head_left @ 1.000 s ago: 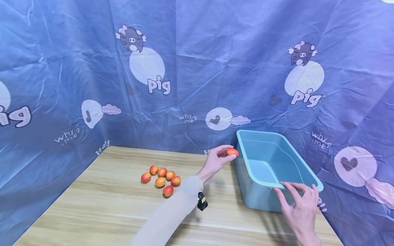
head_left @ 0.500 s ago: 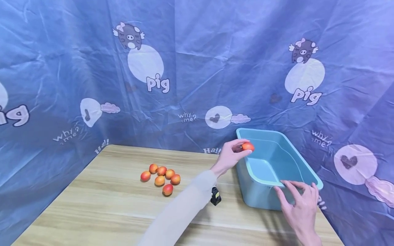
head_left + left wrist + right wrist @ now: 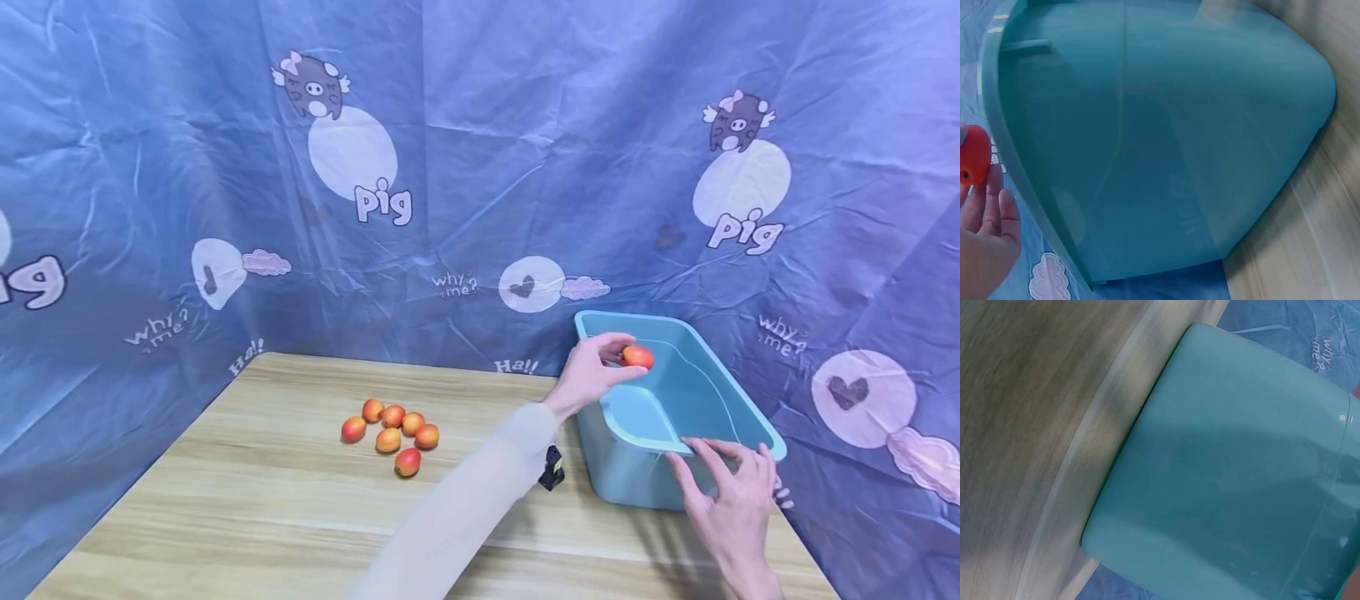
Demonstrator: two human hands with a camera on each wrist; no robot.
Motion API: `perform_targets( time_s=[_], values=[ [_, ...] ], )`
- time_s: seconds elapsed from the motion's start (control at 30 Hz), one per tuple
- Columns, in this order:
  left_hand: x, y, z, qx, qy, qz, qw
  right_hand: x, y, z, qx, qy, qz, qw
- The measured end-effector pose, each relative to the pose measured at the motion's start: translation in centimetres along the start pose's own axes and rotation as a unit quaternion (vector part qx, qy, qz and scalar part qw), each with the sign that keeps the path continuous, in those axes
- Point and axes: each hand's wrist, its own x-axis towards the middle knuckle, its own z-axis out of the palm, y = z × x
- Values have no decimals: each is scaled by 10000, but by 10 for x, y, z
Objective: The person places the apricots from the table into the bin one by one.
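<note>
My left hand (image 3: 588, 375) pinches a small oval red-orange fruit (image 3: 638, 357) above the blue-green plastic bin (image 3: 607, 454), over its left part. In the left wrist view the same fruit (image 3: 974, 156) shows between fingertips at the left edge, beside the bin wall (image 3: 1147, 144). My right hand (image 3: 735, 508) holds the bin's near rim, fingers over the edge and thumb outside. Several like fruits (image 3: 388, 440) lie in a loose group on the wooden table. The right wrist view is mostly the bin's outer wall (image 3: 1222, 462); only slivers of that hand show.
A blue cloth (image 3: 465, 167) printed with pigs and words hangs behind and to both sides of the wooden table (image 3: 247, 500). The bin stands near the cloth at the table's right. A small black device (image 3: 552, 468) sits under my left wrist.
My left hand has carried the fruit rightward, from outside the bin's left rim to over its inside. The right hand stays on the rim, and the table fruits lie as before.
</note>
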Motion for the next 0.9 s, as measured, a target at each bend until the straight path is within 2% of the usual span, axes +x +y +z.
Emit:
perform_targets(
  time_s=[0.17, 0.37, 0.6, 0.9],
  values=[
    [1, -2, 7, 535, 34, -65, 9985, -2, 0, 0, 9, 33, -25, 10000],
    [1, -4, 12, 905, 93, -37, 9958, -2, 2, 1, 13, 39, -52, 10000],
    [1, -5, 19, 1028, 65, 61, 9947, -2, 4, 0, 14, 75, -56, 10000],
    [-2, -7, 23, 1111, 93, -75, 9937, -3, 3, 2, 34, 42, -39, 10000]
  ],
)
